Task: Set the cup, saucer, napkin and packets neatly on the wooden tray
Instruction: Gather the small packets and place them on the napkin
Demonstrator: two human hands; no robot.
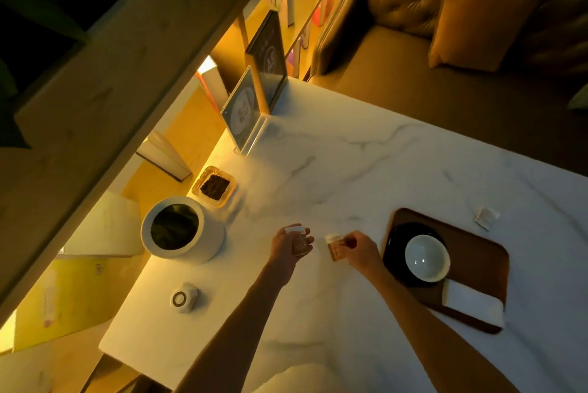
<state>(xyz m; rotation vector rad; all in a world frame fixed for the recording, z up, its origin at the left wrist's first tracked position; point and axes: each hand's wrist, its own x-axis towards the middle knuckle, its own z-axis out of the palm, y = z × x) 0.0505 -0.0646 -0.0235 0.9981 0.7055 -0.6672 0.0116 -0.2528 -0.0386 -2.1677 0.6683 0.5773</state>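
A dark wooden tray (pixel 474 252) lies on the white marble table at the right. On its left half a black saucer (pixel 394 246) carries a white cup (pixel 427 257). A folded white napkin (pixel 474 303) rests on the tray's near corner, overhanging the edge. My left hand (pixel 288 248) holds a brown packet (pixel 300 241) left of the tray. Beside it, my right hand (pixel 361 249) pinches a second brown packet (pixel 335 248) just above the table. A white packet (pixel 486 217) lies on the table beyond the tray.
A white round pot (pixel 181 230) and a glass dish of dark grains (pixel 214 186) stand at the table's left edge. A small white round device (pixel 184 298) sits nearer me. Framed signs (pixel 254 100) stand at the far corner. A brown sofa lies beyond.
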